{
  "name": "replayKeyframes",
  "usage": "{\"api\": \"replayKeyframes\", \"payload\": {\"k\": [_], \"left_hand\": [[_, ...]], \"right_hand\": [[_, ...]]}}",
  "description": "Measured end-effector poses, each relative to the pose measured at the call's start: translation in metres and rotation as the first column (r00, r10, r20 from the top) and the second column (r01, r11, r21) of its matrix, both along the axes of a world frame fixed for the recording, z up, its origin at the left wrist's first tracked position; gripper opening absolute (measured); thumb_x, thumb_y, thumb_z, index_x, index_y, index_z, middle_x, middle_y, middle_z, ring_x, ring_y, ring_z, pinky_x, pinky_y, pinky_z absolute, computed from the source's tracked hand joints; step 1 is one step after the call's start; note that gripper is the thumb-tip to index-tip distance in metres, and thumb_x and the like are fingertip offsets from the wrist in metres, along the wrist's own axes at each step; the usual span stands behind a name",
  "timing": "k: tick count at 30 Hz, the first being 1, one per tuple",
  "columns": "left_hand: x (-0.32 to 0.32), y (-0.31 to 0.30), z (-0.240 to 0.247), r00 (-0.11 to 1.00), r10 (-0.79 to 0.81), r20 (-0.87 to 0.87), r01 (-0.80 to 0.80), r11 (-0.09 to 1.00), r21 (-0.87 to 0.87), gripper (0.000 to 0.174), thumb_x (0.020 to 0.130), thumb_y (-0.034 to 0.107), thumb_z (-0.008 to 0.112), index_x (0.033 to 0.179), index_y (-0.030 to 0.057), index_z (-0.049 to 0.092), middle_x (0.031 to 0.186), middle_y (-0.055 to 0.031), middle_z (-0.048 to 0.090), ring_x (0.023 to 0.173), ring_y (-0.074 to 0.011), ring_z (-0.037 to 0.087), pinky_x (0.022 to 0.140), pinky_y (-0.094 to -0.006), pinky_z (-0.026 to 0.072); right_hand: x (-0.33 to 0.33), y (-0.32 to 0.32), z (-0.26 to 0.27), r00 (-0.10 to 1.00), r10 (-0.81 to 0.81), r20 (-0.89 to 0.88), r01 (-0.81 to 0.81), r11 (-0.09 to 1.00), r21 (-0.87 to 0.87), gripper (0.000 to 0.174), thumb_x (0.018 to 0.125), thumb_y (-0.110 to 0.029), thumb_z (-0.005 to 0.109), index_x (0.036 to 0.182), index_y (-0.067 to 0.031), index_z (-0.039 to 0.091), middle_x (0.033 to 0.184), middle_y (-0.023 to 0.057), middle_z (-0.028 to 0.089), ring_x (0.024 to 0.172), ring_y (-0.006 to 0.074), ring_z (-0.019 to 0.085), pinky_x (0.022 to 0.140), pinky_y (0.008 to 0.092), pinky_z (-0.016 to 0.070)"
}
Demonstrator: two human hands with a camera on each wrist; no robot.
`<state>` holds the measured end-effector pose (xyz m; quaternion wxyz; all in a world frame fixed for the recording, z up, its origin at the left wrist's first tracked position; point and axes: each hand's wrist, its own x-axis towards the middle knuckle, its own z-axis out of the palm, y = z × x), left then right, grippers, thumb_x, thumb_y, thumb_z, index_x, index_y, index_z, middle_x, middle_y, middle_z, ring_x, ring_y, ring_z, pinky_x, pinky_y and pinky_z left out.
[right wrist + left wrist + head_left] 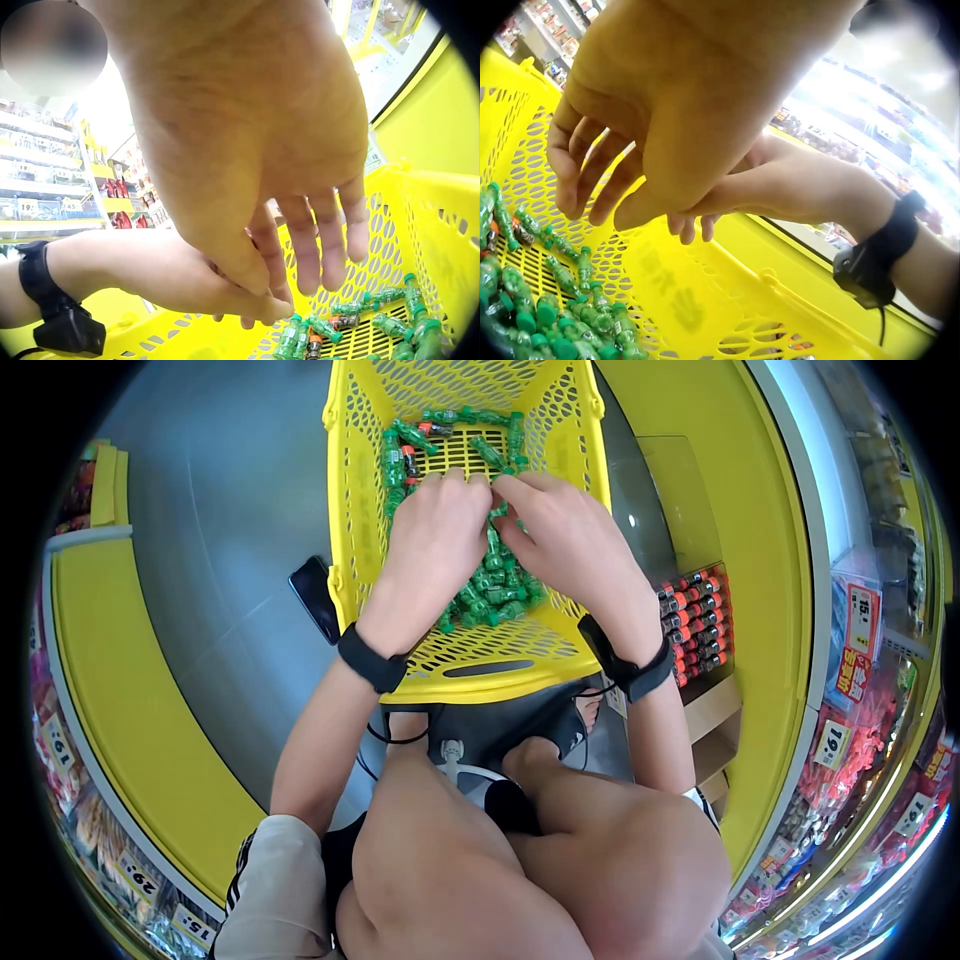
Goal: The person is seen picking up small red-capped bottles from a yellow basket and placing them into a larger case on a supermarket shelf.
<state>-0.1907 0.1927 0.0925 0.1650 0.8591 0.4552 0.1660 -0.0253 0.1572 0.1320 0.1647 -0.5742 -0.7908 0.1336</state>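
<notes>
Both hands hang close together over a yellow basket [475,685] in the head view. My left hand [440,530] has loosely bent fingers, and nothing shows in its grasp in the left wrist view. The fingers of my right hand [262,142] reach downward, loosely spread, with no object visible between them. In the right wrist view its thumb side overlaps the fingers of the left hand [165,274]; contact is unclear. Many small green-capped bottles [495,585] lie below in the basket, piled toward its near end and along its sides, with a few dark ones [409,460] among them.
Red-capped dark bottles [697,622] stand in rows right of the basket, above an open cardboard box [712,710]. A phone [314,598] lies on the floor at left. Yellow shelf bases [130,660] and stocked shelves flank both sides.
</notes>
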Motion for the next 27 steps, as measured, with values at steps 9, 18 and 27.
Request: {"api": "replayKeyframes", "payload": {"k": [9,18,27], "left_hand": [[0.012,0.050,-0.047,0.984,0.060,-0.170,-0.096,0.972,-0.212,0.019,0.084,0.008,0.074,0.099,-0.0042,0.072,0.102,-0.0242,0.072,0.105,-0.0436,0.069,0.080,-0.0540,0.0606],[0.026,0.100,-0.155,0.985,0.152,-0.077,-0.165,0.966,-0.201,0.039,0.085,0.009,0.076,0.119,-0.0093,0.066,0.119,-0.0317,0.063,0.114,-0.0544,0.061,0.101,-0.0562,0.0540],[0.032,0.100,-0.164,0.944,0.291,-0.157,-0.319,0.925,-0.206,0.040,0.087,0.007,0.075,0.122,-0.0097,0.065,0.135,-0.0294,0.054,0.129,-0.0497,0.054,0.101,-0.0526,0.0560]], "right_hand": [[0.006,0.077,-0.072,0.981,0.126,0.146,-0.096,0.976,-0.197,0.029,0.087,-0.008,0.070,0.115,-0.0012,0.065,0.110,0.0195,0.070,0.107,0.0434,0.069,0.086,0.0532,0.0576],[0.005,0.154,-0.168,0.993,0.104,0.057,-0.087,0.964,-0.250,0.037,0.091,-0.009,0.062,0.128,-0.0057,0.067,0.130,0.0180,0.069,0.121,0.0401,0.068,0.102,0.0513,0.0562],[0.000,0.161,-0.217,0.991,0.045,0.130,-0.015,0.974,-0.228,0.044,0.097,-0.015,0.065,0.140,-0.0158,0.065,0.152,0.0074,0.057,0.138,0.0333,0.058,0.111,0.0472,0.0527]]}}
